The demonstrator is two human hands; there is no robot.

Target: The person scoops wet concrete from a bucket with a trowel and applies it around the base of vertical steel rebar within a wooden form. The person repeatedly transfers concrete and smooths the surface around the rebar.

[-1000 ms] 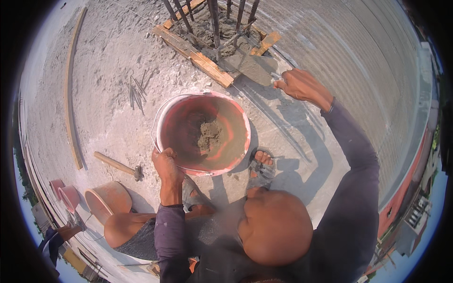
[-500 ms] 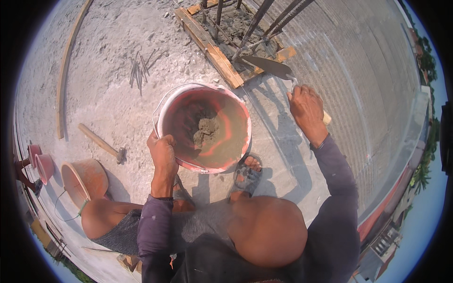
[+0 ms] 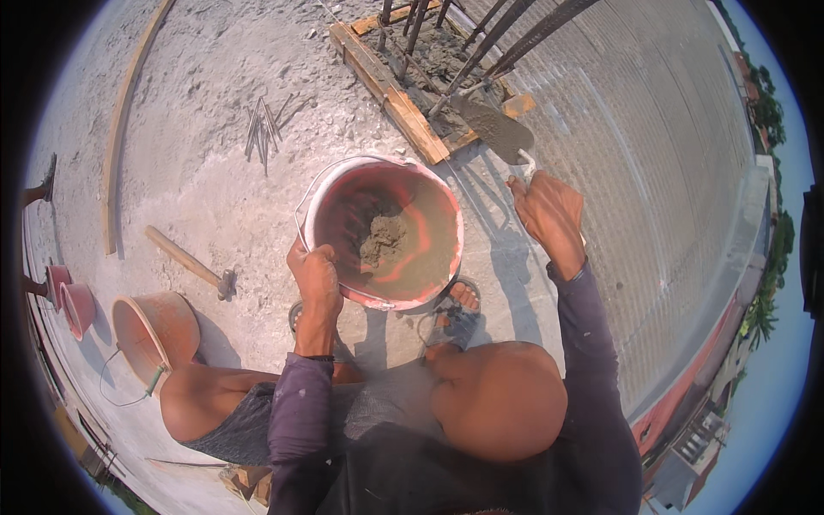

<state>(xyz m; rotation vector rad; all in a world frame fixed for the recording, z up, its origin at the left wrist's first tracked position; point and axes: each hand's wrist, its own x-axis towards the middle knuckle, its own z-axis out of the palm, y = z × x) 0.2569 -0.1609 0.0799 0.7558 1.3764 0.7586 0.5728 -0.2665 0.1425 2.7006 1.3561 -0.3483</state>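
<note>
My left hand grips the near-left rim of a pink-red bucket, which holds a lump of wet mortar and murky liquid. My right hand is closed on the handle of a trowel, right of the bucket. The mortar-smeared blade is over the near right corner of a wooden frame around rough wet mortar and upright steel bars.
A hammer, loose nails or rods and a long plank lie at left. Beyond are an orange bucket and smaller pink buckets, with another person's feet at the far left edge. A ribbed surface stretches along the right.
My right hand and the trowel moved away from the frame toward me, then slightly left, the blade changing angle. My left hand still holds the bucket. The view has shifted.
</note>
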